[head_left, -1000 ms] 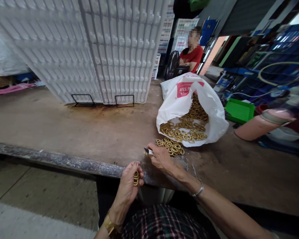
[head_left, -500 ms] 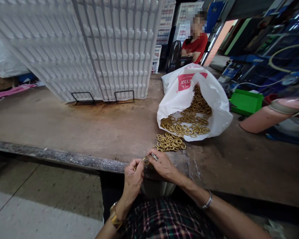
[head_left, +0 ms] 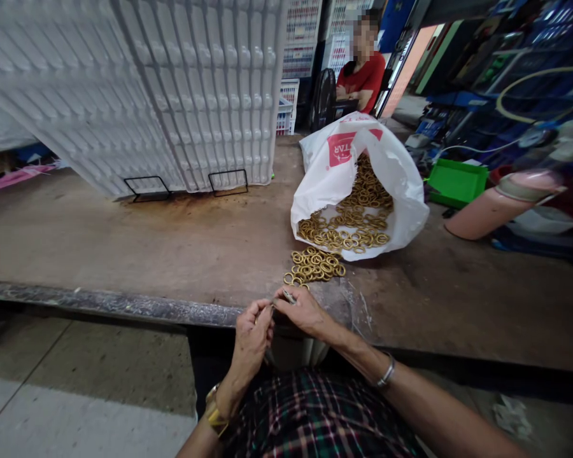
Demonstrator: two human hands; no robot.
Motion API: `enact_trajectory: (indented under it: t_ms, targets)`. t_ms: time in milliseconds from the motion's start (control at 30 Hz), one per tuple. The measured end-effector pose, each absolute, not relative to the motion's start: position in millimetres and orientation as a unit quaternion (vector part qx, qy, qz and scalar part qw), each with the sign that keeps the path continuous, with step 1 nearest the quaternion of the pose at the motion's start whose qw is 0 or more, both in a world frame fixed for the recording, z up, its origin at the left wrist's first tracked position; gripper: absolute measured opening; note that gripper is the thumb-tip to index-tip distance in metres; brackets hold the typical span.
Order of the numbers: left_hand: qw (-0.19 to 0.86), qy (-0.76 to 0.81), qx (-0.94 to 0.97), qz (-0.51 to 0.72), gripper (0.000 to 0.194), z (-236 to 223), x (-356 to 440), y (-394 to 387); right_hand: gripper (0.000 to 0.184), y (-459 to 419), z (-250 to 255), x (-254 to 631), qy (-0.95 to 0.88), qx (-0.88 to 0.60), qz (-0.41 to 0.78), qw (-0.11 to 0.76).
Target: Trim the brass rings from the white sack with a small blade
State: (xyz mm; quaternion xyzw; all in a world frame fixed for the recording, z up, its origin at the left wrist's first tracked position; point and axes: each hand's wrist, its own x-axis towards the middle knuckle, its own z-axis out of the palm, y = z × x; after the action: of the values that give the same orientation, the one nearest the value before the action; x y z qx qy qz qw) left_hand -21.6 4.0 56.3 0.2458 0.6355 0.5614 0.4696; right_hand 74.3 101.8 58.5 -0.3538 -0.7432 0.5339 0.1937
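My left hand is closed at the table's near edge; the brass rings it held earlier are hidden inside the fingers. My right hand meets it fingertip to fingertip and pinches a small metal tool. Just beyond the hands lies a loose heap of brass rings on the wooden table. Behind that heap a white plastic bag lies open on its side, with many more brass rings spilling from its mouth.
A tall stack of white plastic trays stands on two black wire feet at the back left. A person in a red shirt sits beyond the table. A green bin and a pink cylinder lie at the right.
My hands came together at the table edge; a second ago they were apart, with rings showing in the left hand. The view has shifted slightly.
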Motion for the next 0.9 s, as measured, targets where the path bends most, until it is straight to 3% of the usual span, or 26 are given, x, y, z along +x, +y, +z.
enact_trajectory:
  t_ms: [300,900]
  targets:
    - [0.502,0.634,0.271,0.522,0.032,53.2,-19.9,2.7,0.015,101.9,52.7,79.9,-0.767,-0.341,0.506,0.201]
    - [0.597,0.507,0.189,0.592,0.029,58.9,-16.3,1.7,0.018,104.2,54.9,84.1,-0.719,-0.334,0.576,0.2]
